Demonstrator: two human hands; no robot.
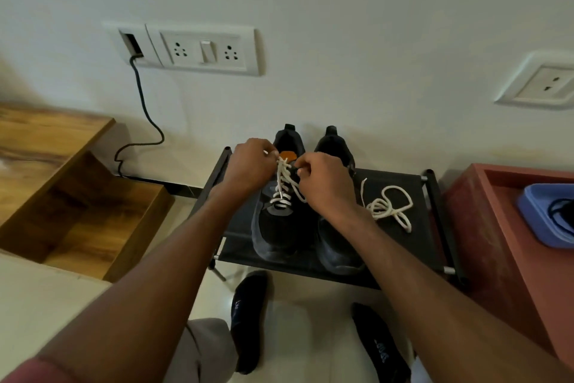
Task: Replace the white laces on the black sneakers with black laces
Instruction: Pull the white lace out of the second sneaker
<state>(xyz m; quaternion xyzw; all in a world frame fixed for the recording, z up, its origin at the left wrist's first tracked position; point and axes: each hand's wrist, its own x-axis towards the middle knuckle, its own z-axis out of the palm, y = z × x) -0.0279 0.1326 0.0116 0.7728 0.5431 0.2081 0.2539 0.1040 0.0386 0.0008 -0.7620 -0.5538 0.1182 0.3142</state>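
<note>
Plain off-white wall fills the top of the frame, with a white socket-and-switch plate [198, 48] at upper left, a dark cable [146, 115] trailing down from it, and a second white socket [540, 82] at the right edge. Below that we've got a low black fabric shoe rack [413, 246] standing on pale floor tiles, and that's our working surface.

On the rack, middle of the frame, sit the two black mesh sneakers [279, 233], side by side with toes pointing at us. The one toward the left of the picture still has its white cord lace [284, 188] threaded through the eyelets. Our left hand [248, 165] is pinching a strand of it up near the orange tongue label [287, 155], and our right hand [326, 182] has its fingers curled round another strand on the other side. Looks like we're loosening it from the top.

The other sneaker looks stripped already, as far as we can see past our arm, and a loose white lace [389, 207] lies in a tangle on the rack just beside it. So roughly: one white lace out, one mid-removal, and no black laces threaded yet. Can't spot black laces for sure, though something dark sits in the blue plastic tray [540, 218] on the reddish cabinet [484, 227] at right.

Wooden shelving [62, 183] is at left, and our dark-socked feet [248, 317] are at the bottom.
</note>
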